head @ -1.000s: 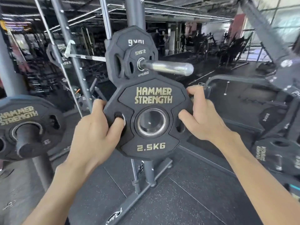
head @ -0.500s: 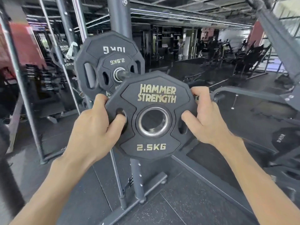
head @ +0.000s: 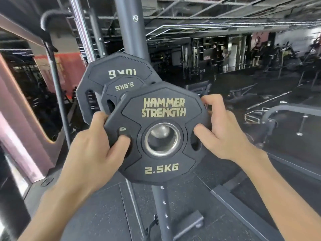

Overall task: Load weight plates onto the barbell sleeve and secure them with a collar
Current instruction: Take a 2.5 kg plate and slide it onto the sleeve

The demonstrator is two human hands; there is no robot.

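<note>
Since a second ago the plate (head: 163,165) has come level with the sleeve (head: 160,132), its tip showing through the bore, near of the 10kg plate (head: 119,72). Left hand (head: 97,145) and right hand (head: 224,131) grip opposite edges, thumbs at the slots, keeping it square

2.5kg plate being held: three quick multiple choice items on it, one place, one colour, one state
1. Where is the held 2.5KG plate relative to the 10KG plate? A behind B in front C underneath
2. Its lettering colour? A gold B red C blue
3. How is it held? A lying free B one hand only C both hands grip it
Answers: 1 B, it overlaps the 10KG plate's front; 2 A, gold print on black; 3 C, left hand and right hand curl round its edges.
</note>
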